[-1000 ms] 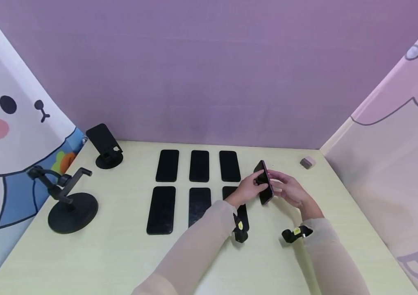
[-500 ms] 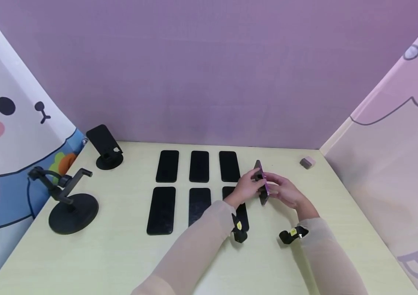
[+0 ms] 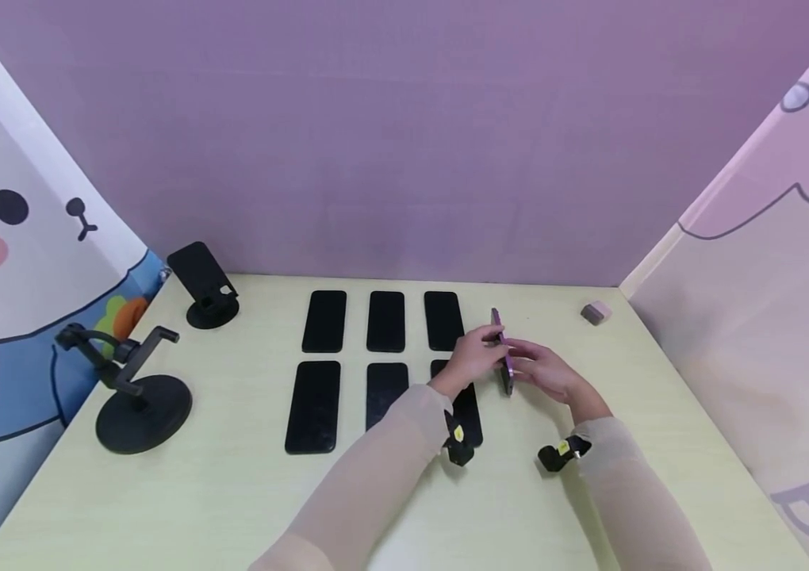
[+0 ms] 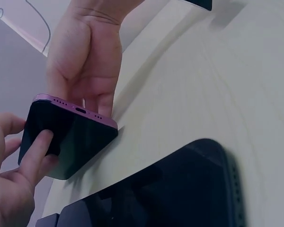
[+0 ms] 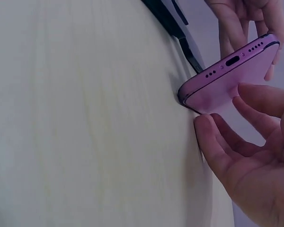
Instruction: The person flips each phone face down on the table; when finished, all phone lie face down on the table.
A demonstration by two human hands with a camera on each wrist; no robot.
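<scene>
Right of the frame's centre, a phone [image 3: 508, 376] is tipped up on its side, gripped by the left hand [image 3: 472, 361]; the right hand's [image 3: 549, 373] loose fingers touch its back. Probably stiff, slick and breakable; best held by the long edges.

Head view: bright, even light. Soft shadow beside the right sleeve [image 3: 640, 492] on the tabletop [image 3: 233, 507], paler low in the middle. Both wrist views dimmer, bluish, soft on detail. Left wrist: long diffuse shadow across tabletop. Right wrist: faint sheen on pink phone [image 5: 222, 92].
</scene>
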